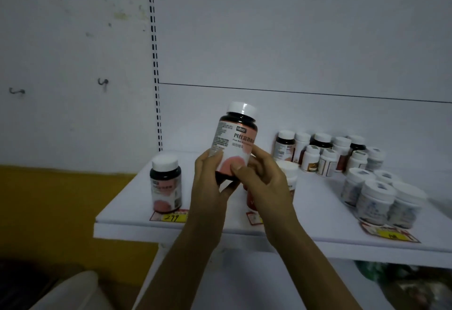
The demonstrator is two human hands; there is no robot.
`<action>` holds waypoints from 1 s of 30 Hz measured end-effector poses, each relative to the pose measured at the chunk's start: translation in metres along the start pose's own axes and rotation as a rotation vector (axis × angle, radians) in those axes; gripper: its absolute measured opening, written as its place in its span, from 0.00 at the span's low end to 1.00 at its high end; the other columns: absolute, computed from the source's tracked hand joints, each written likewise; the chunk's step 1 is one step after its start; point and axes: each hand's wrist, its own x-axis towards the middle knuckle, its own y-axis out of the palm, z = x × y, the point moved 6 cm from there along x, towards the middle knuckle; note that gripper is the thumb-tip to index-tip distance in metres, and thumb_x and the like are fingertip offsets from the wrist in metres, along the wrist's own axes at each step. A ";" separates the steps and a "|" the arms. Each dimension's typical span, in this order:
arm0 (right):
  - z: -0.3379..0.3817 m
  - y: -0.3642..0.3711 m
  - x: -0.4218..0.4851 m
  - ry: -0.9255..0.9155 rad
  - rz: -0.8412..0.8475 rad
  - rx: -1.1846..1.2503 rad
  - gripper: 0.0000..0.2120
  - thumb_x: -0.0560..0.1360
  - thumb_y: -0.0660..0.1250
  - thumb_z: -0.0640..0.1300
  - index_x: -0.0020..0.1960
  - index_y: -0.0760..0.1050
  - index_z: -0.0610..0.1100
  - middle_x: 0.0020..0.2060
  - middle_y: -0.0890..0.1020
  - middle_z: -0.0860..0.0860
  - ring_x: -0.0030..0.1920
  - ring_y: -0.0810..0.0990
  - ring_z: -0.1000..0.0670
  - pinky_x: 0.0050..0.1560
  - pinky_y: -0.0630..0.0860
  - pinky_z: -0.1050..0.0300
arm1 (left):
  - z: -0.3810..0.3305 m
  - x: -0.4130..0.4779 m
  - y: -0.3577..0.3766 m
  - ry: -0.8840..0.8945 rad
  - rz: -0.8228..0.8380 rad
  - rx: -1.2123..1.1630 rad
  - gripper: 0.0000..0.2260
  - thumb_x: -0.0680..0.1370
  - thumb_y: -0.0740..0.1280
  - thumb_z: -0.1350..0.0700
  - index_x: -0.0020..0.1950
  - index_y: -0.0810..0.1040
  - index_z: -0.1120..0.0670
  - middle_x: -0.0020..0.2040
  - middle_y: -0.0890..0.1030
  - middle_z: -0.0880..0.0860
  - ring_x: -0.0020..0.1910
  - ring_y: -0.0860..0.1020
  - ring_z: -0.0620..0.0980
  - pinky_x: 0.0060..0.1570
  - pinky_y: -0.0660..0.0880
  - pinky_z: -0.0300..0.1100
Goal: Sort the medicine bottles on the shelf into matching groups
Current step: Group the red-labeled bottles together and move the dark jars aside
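In the centre of the frame I hold a dark medicine bottle (pixel 235 143) with both hands, raised above the white shelf (pixel 122 214). It stands nearly upright, leaning a little to the right, and has a white cap and a white-and-pink label with printed characters. My left hand (pixel 208 177) is wrapped round its lower left side. My right hand (pixel 265 178) grips its lower right side, with the thumb pressed on the front of the label.

At the left of the shelf, near the front edge, a matching bottle (pixel 165 185) stands alone and upright, just behind a red-and-yellow price tag (pixel 171 217).

Just behind my right hand stands a white-capped bottle (pixel 290 175) with red on it, mostly hidden.

At the back right of the shelf a mixed cluster of bottles (pixel 325 153) stands close together, some dark, some white, all with white caps. In front of it, at the right of the frame, is a tight group of white jars (pixel 381 197), with a second price tag (pixel 389 234) at the shelf edge before them. Their labels are too blurred to read.

A slotted metal upright (pixel 155 65) runs up the white back wall from the shelf's left rear corner.
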 end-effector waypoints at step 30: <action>-0.109 0.053 0.019 0.090 0.071 -0.516 0.35 0.59 0.78 0.62 0.61 0.67 0.57 0.56 0.78 0.61 0.55 0.78 0.58 0.57 0.78 0.49 | -0.001 0.058 -0.166 0.025 0.072 1.308 0.31 0.66 0.75 0.44 0.64 0.67 0.53 0.61 0.77 0.52 0.59 0.76 0.53 0.55 0.72 0.46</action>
